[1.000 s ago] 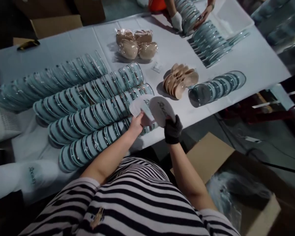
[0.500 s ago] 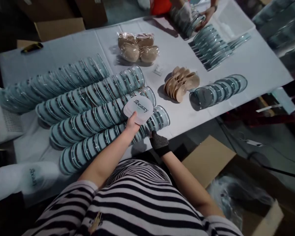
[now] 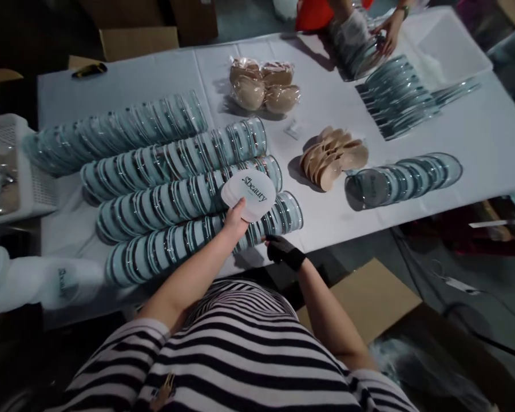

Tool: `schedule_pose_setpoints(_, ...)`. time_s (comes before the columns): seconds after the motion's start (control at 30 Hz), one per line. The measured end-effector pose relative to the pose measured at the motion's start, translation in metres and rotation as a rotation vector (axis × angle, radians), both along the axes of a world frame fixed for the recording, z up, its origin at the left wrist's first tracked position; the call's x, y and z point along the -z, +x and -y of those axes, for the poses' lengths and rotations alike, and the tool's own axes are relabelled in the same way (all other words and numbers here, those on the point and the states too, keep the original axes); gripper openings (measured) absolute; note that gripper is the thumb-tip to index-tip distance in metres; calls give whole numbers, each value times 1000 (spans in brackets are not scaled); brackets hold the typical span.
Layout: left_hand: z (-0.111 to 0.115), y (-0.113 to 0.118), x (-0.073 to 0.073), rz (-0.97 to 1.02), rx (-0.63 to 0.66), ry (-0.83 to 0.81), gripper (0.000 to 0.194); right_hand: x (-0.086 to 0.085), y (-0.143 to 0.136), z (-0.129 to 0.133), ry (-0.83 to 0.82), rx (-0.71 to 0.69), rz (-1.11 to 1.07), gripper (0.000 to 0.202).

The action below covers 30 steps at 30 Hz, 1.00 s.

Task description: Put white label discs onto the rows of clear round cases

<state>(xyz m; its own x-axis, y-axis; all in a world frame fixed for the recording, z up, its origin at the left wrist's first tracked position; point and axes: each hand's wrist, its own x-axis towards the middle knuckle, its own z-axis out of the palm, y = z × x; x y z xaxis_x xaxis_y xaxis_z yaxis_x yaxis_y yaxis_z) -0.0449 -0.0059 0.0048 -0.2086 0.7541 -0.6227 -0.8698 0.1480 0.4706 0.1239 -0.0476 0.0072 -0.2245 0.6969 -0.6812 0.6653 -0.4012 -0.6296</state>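
Note:
My left hand (image 3: 237, 220) is closed on a small stack of round white cards (image 3: 255, 191), with "beauty" lettering on the top one. The cards hang over the front rows of round clear packages. Just right of them, my right hand (image 3: 283, 252), in a black glove with bare fingertips, is beside the near edge of the front row (image 3: 167, 246). Its fingers look curled, and I cannot make out anything between them. Behind lie the second row (image 3: 184, 194), the third row (image 3: 171, 151) and the back row (image 3: 115, 131), each of clear packages standing on edge in a line.
Bagged beige cups (image 3: 264, 91) and loose nested beige cups (image 3: 332, 157) lie mid-table. To the right are a shorter row of clear packages (image 3: 407, 177) and a co-worker's hands (image 3: 390, 31) over more packages. A white basket (image 3: 47, 189) and white card stacks (image 3: 21, 280) stand left.
The view has shifted, so the table sits further right. My right hand has drawn slightly back from the front row. My left hand still holds the cards above the rows.

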Motion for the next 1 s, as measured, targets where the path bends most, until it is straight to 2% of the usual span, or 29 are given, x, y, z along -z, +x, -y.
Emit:
schedule_pose_setpoints(0.07, 3, 3, -2, -28, -5, 6, 44, -14, 4, -23, 209, 105, 56, 45)
schedule_pose_setpoints(0.13, 8, 5, -4, -46, 3, 32, 44, -29, -2, -44, 533, 176, 142, 50)
schedule_pose_setpoints(0.2, 16, 6, -6, -62, 0, 41, 39, -42, -15, -53, 777, 93, 233, 56)
schedule_pose_setpoints(0.3, 29, 1, -9, -112, -14, -80, 25, -52, -44, -44, 933, -90, 298, 54)
schedule_pose_setpoints(0.37, 36, -4, -10, -124, -2, -157, 15, -50, -60, -29, 918, -121, 246, 45)
schedule_pose_setpoints(0.43, 38, -11, -10, -105, 25, -147, 13, -46, -63, -10, 827, -7, 234, 40)
schedule_pose_setpoints(0.5, 37, -21, -10, -88, 23, -119, 17, -43, -50, 14, 761, 190, 298, 40)
schedule_pose_setpoints(0.57, 33, -32, -10, -74, 1, -103, 29, -40, -27, 44, 739, 260, 398, 41)
schedule_pose_setpoints(0.67, 26, -48, -7, -23, -16, -89, 39, -35, -3, 89, 625, 76, 533, 35)
schedule_pose_setpoints(0.73, 24, -53, -5, 5, -5, -73, 42, -28, -9, 104, 513, -70, 588, 32)
schedule_pose_setpoints(0.8, 25, -54, -3, 12, 11, -60, 43, -21, -28, 103, 421, -190, 620, 33)
schedule_pose_setpoints(0.87, 26, -53, -4, 10, 22, -68, 43, -17, -50, 91, 345, -258, 642, 35)
schedule_pose_setpoints(1.0, 26, -54, -6, 29, 31, -126, 42, -17, -67, 75, 316, -256, 668, 36)
